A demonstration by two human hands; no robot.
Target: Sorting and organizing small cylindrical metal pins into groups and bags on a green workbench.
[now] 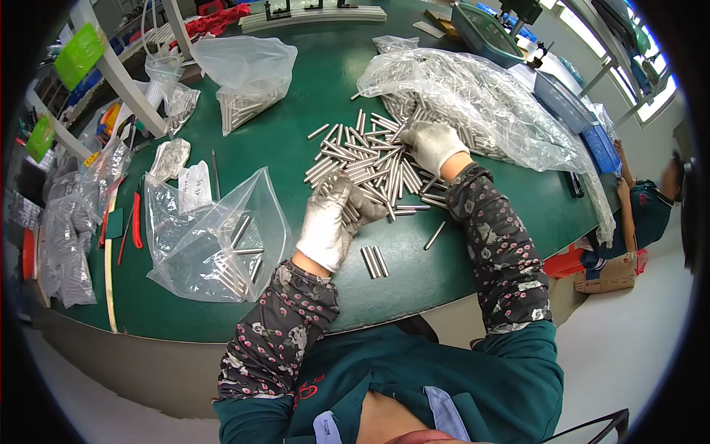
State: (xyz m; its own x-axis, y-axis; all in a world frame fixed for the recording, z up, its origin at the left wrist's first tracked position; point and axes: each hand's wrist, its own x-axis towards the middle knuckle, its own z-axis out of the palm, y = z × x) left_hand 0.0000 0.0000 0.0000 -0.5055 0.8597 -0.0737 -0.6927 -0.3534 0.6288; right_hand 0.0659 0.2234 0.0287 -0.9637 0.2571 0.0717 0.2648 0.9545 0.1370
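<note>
A loose pile of short, shiny metal pins [359,159] lies on the green table. My left hand [327,226], in a white glove, curls its fingers round several pins at the near left side of the pile. At the pile's right side my right hand [436,146], also gloved, has its fingers bent down among the pins; their tips are hidden, so what they grip cannot be made out. Three pins [375,262] lie side by side near the table's front edge. One single pin [435,235] lies apart to their right.
A large clear bag full of pins [473,96] spreads beyond my right hand. To the left lie an open clear bag [214,248] with some pins, and red-handled pliers [137,220]. Another filled bag [248,81] stands farther back. Blue baskets [566,103] line the right edge, near another person [651,211].
</note>
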